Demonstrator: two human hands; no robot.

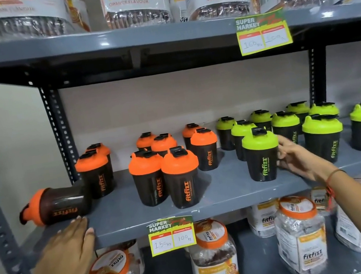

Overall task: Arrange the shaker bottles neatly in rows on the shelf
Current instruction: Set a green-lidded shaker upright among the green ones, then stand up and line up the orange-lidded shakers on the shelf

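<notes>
Many black "fitfizz" bottles, orange-lidded left and green-lidded right, on grey shelf (220, 192) above "fitfizz" jars (300, 236), "SUPER MARKET" tag (171, 235) reading 150/100, right hand (297, 159) grasping front green-lidded bottle (262, 156), left hand (67, 251) flat, released, below toppled orange-lidded bottle (56, 205).

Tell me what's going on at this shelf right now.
A person is tidying shaker bottles on the middle shelf. The right hand is against the side of the front green-lidded bottle, fingers wrapped behind it, though a full grip isn't clear. The left hand rests flat and open on the shelf's front edge, just below an orange-lidded bottle lying on its side. The other orange and green bottles stand upright in loose clusters, not yet in straight rows.
</notes>
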